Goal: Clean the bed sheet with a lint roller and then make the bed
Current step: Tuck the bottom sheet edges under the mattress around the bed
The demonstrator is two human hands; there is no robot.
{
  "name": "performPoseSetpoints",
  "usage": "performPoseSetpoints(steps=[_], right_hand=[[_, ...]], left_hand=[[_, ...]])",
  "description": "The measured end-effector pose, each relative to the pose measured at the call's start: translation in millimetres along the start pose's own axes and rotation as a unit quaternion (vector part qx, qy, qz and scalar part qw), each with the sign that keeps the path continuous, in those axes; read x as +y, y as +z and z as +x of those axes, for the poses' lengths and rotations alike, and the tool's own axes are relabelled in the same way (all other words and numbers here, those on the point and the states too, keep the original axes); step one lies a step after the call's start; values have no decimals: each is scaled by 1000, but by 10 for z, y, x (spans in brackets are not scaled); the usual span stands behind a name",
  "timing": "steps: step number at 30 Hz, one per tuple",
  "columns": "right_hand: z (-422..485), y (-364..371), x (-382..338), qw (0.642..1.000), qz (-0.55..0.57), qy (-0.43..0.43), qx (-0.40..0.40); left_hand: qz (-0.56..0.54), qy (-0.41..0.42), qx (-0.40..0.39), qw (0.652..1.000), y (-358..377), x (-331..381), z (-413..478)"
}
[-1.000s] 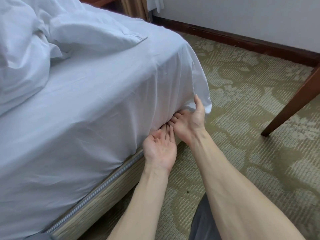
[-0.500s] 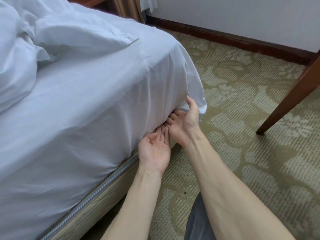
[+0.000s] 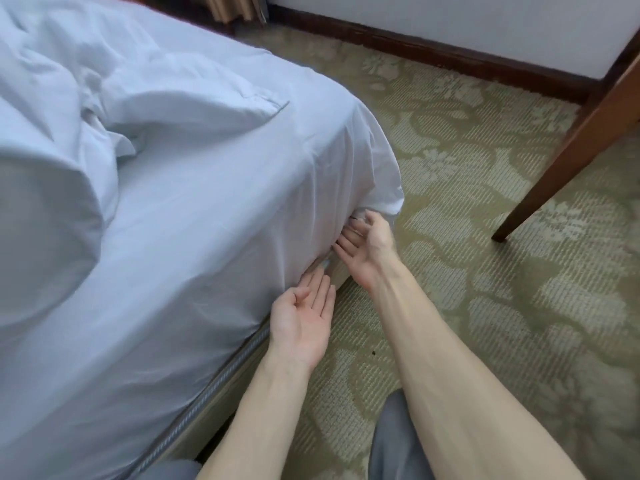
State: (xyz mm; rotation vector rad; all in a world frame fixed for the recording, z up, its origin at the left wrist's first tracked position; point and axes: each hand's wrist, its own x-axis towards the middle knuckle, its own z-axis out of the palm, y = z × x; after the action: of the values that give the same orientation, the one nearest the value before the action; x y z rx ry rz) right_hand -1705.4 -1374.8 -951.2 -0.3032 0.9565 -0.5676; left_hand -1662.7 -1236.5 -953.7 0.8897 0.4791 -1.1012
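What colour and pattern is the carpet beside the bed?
The carpet is olive green with a paler floral pattern, shown best in the head view.

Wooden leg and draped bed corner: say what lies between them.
Head view: only bare patterned carpet lies between the wooden leg and the bed sheet draped over the corner.

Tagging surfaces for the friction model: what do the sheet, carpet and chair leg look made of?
Sheet: thin woven fabric, probably cotton, matte white; it creases finely and drapes softly. Carpet: low-pile textile, matte green, ribbed floral weave. Chair leg: wood, reddish brown, slight sheen; solid or veneer, cannot tell.
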Motion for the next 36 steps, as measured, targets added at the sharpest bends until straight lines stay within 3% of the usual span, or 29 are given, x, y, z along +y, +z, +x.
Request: performPoseSetpoints(steps=[3,12,18,26,34,36], right_hand=[[-273,-10,-59,999,-18,16,28],[-1360,432,-1107,995,-57,41,67],[-1576,1039,-1533,989,-101,66,89],[-909,2075,-2204,976,-182,57,101],[-112,2792,-2634,951,-281,56,114],[53,2911,-2709,948,-292,64,110]], left_hand=[[65,-29,17,997,111,167,-218],[266,-69,45,961,1256,592,-1249],[226,-66,57,970,2037,891,-1674],[177,10,108,978,3167,1589,-970],[202,72,214,953,3468,2254,-253],[210,77,210,952,3620,2437,-67]])
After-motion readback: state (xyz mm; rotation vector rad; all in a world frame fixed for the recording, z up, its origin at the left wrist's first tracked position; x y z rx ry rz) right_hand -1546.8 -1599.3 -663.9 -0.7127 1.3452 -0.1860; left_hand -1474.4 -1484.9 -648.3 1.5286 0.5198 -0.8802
